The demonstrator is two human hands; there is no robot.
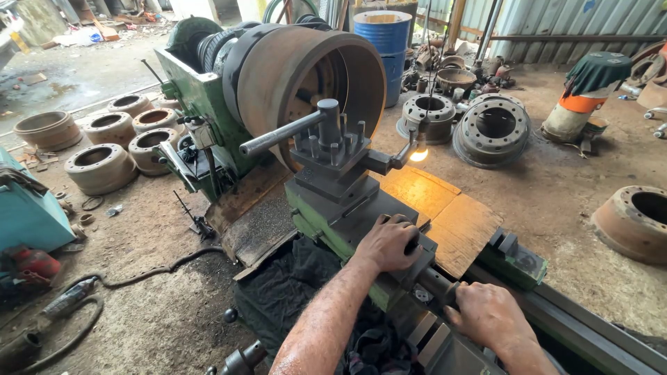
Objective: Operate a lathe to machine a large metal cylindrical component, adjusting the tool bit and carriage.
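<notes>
No screens, signs or printed labels are visible in the head view. Containers only:

- Blue drum: upright cylinder at the top centre, behind the large rusty brake drum; open top, inside lit yellowish.
- Orange-and-white cylinder: stands on the dirt floor at the upper right; top covered by a dark green cloth. It may be a container; the cloth hides its top.
- Teal box-shaped body: at the left edge, partly cut off; kind cannot be told.
</notes>
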